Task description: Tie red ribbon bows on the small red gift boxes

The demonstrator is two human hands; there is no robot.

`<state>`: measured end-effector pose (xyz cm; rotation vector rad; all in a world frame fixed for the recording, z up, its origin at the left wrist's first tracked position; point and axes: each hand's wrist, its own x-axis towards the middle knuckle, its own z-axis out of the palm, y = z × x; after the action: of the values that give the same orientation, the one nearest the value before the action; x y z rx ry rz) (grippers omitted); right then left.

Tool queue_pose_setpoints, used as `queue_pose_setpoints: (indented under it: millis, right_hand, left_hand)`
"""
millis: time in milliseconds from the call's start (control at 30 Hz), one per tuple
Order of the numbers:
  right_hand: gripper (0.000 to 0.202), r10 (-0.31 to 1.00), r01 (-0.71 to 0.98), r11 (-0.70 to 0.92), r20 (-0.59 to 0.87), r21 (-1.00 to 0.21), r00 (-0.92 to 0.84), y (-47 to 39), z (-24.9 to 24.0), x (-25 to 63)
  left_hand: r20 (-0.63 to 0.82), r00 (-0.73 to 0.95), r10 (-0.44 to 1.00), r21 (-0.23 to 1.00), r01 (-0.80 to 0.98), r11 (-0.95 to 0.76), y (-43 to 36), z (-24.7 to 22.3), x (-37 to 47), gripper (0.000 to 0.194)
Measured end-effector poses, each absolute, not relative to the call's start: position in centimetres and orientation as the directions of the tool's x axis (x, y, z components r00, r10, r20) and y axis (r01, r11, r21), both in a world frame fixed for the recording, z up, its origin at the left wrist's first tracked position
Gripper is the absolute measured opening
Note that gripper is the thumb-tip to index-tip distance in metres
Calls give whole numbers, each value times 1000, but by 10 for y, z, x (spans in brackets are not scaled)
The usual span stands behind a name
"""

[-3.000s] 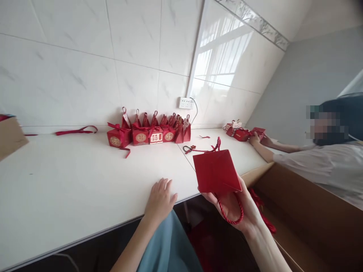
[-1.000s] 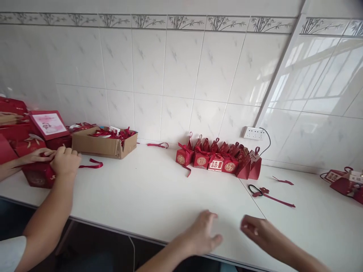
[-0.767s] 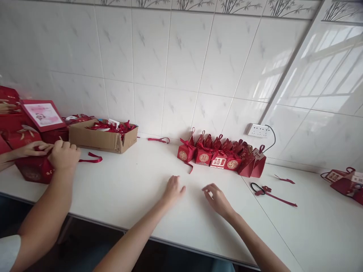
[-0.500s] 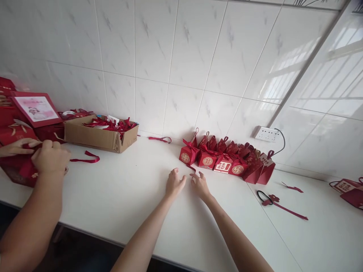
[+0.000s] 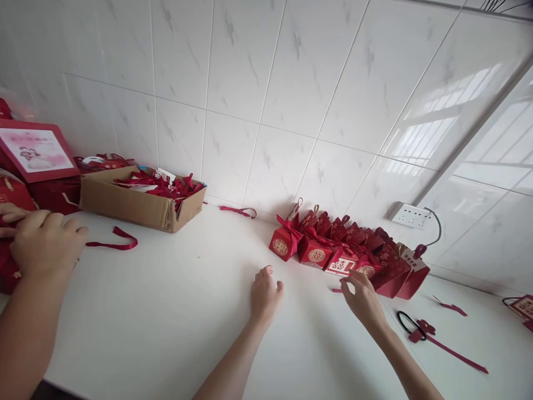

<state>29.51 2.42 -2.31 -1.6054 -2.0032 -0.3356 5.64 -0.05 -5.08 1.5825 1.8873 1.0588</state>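
My right hand is in front of the row of red gift boxes, thumb and index finger pinched together. A short end of red ribbon pokes out at its fingertips; the rest is hidden. My left hand hovers over the white table, thumb apart from loosely bent fingers, with nothing in it. Nearest to it is the leftmost gift box, which has a ribbon bow and a round gold emblem.
A cardboard box full of red ribbons stands by the tiled wall. At far left, another person's hand works on a red box. Loose ribbon, a black hair tie and a power socket are also around.
My right hand has moved right, away from my left hand, and the short ribbon that lay by the leftmost gift box has gone with it. The view has shifted slightly.
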Motion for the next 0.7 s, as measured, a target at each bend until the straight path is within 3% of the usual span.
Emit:
queue_pose_setpoints:
  millis: [167,333,467,700]
  right_hand:
    - [28,786,898,440,478,13,-393,61,-8,195]
    - [42,779,869,475,393,141,-489,104,-8,122]
    - [49,801,873,433,349,224,-486,121,-15,121]
    - [44,784,837,435,318,331,-534,106,-21,153]
  left_hand:
    - [118,-222,968,790,612,44,-1,-51,56,40]
    - [112,-216,970,791,610,44,-1,-51,55,43]
    - [95,-222,970,796,603,60,-1,-51,56,45]
    - [66,-222,973,790,607,85,0,-51,56,46]
